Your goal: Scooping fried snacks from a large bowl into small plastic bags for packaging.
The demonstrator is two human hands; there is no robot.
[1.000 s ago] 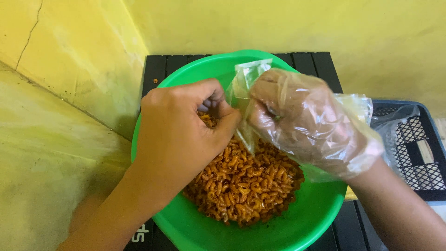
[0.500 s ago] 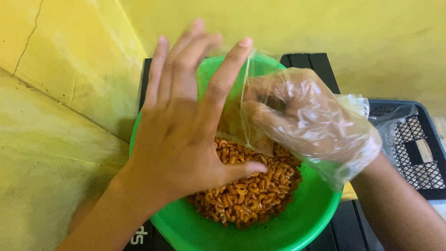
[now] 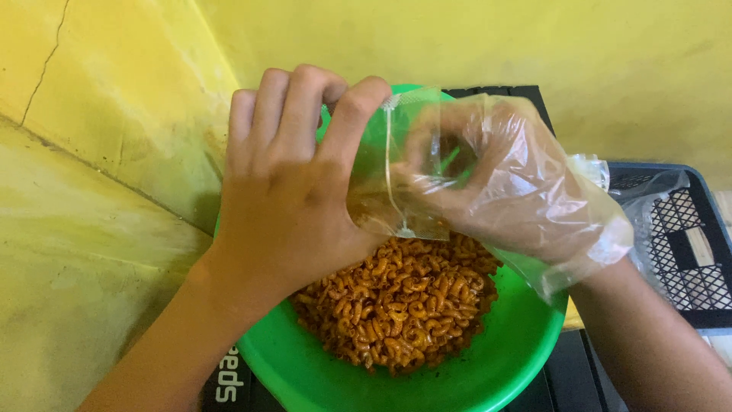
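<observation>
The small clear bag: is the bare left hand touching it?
Touching. The head view shows the left hand with its fingertips pinching the small clear bag at its top edge.

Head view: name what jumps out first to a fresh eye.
A bright green bowl of orange-brown seasoned macaroni fills the centre, against yellow walls. Above it, the bare left hand and the right hand, in a loose clear plastic glove, hold a small clear bag between them.

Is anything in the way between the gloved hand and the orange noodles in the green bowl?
Yes: the small clear plastic bag, held by the bare left hand and the gloved right hand, hangs above the orange curly macaroni in the round green plastic bowl.
</observation>
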